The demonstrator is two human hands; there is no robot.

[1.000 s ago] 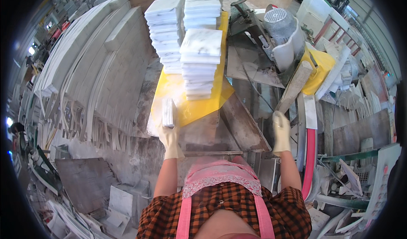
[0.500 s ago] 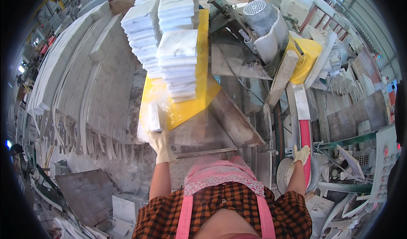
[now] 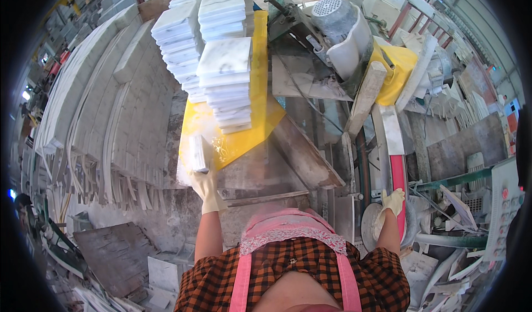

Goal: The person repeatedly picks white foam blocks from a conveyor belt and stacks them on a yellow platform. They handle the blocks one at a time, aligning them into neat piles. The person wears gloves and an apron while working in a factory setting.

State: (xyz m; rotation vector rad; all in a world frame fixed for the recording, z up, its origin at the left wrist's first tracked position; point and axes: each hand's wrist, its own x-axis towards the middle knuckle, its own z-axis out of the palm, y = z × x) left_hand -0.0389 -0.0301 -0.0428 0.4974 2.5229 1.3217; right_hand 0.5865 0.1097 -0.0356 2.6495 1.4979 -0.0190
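Observation:
My left hand, in a pale glove, grips a white marble tile held on edge over the near corner of a yellow board. Stacks of white veined marble tiles stand on that board just beyond the hand. My right hand, also gloved, rests on the lower end of a curved red and white strip at the right, next to a round grey disc. Whether its fingers close around the strip is not visible.
A stone-cutting machine with a grey motor stands behind the board. Long curved white stone mouldings lie at the left. Yellow container, broken slabs and offcuts crowd the right. A grey control box sits at far right.
My right hand has dropped from the upright strip down to the lower right beside the disc. My left hand keeps the tile near the board's corner.

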